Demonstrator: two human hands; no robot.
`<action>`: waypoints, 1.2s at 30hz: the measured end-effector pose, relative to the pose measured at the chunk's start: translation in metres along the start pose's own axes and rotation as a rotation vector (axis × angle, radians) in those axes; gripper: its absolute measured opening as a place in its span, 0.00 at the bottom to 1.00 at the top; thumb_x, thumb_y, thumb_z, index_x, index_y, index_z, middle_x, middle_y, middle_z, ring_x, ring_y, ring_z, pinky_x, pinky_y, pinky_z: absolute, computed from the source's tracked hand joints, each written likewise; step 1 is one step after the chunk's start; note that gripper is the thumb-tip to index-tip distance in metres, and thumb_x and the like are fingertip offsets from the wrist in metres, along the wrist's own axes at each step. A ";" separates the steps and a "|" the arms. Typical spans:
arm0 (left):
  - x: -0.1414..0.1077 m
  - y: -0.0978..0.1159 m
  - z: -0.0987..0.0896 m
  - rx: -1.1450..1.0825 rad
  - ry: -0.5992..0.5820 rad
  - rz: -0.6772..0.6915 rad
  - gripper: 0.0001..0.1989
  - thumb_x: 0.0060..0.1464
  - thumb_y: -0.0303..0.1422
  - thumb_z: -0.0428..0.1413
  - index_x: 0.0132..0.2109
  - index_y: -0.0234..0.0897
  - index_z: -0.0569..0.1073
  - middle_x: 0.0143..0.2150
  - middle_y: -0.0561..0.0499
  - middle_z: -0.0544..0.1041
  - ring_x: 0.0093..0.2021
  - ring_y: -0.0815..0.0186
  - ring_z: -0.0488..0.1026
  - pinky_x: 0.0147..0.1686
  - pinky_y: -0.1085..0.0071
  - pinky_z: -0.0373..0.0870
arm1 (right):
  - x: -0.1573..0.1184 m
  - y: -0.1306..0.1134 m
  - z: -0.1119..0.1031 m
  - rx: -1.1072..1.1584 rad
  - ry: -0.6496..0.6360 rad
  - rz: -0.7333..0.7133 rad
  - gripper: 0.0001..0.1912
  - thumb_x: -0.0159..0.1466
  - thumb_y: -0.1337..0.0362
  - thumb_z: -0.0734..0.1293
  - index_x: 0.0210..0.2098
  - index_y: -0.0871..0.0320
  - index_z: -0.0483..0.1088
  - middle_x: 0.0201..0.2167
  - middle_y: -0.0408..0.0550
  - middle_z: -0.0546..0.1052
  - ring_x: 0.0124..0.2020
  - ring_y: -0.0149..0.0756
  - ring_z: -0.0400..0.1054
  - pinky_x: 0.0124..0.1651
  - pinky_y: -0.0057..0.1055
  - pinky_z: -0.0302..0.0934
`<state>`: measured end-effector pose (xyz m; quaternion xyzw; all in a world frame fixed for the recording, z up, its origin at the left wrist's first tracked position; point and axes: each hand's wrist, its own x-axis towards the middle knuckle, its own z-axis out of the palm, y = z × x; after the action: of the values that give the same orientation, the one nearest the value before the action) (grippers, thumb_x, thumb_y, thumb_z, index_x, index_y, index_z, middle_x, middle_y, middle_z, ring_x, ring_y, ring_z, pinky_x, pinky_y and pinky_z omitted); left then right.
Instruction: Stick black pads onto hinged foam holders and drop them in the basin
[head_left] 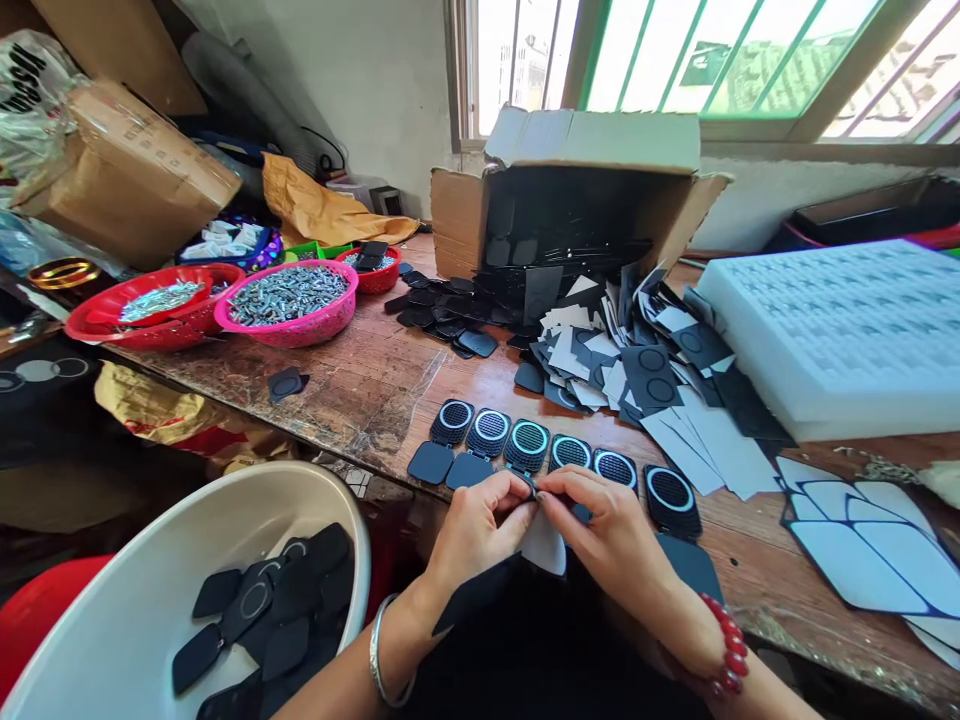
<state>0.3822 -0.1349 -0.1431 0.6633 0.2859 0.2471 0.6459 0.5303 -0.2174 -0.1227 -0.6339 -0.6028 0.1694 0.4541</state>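
Note:
Thumb and fingers of my left hand [480, 525] are pinched together just in front of a row of black hinged square units. My right hand [607, 525] pinches at the same spot, fingertips nearly touching the left ones. Between them is the edge of a thin black pad [529, 488], mostly hidden by the fingers. A white, round-cornered sheet [546, 548] hangs below it; I cannot tell whether the two are joined. The row's third unit [527, 445], with a pale ring on a gridded face, lies right behind my fingertips. At the right end, another ringed unit [670, 500] lies beside my right hand.
A large white basin [150, 560] of black square pieces stands at lower left. Pink basket [285, 335] and red basket [90, 325] hold small metal parts. An open carton [457, 220] spills black pads and cards. White foam [862, 390] and white sheets [855, 560] lie right.

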 end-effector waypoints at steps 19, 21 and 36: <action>0.023 -0.003 0.033 -0.407 0.184 -0.464 0.36 0.26 0.39 0.76 0.47 0.36 0.78 0.36 0.48 0.84 0.30 0.58 0.80 0.27 0.68 0.79 | -0.042 0.047 -0.089 0.772 0.610 0.599 0.16 0.52 0.52 0.75 0.27 0.58 0.72 0.27 0.40 0.69 0.29 0.28 0.63 0.34 0.27 0.61; 0.026 -0.001 0.043 -0.432 0.210 -0.442 0.37 0.25 0.38 0.76 0.48 0.35 0.78 0.36 0.47 0.84 0.31 0.57 0.81 0.28 0.69 0.79 | -0.055 0.049 -0.094 0.850 0.567 0.618 0.18 0.51 0.52 0.77 0.28 0.58 0.71 0.28 0.41 0.70 0.31 0.30 0.65 0.36 0.29 0.64; 0.029 0.003 0.095 -0.302 -0.032 -0.275 0.26 0.37 0.45 0.71 0.42 0.36 0.79 0.42 0.44 0.82 0.43 0.57 0.79 0.43 0.66 0.75 | -0.123 0.078 -0.176 0.463 0.617 0.674 0.21 0.44 0.49 0.79 0.27 0.58 0.77 0.25 0.47 0.77 0.24 0.34 0.68 0.26 0.31 0.64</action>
<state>0.4693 -0.1829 -0.1451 0.5174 0.3235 0.1860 0.7701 0.6853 -0.3851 -0.1317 -0.6963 -0.1496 0.2404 0.6596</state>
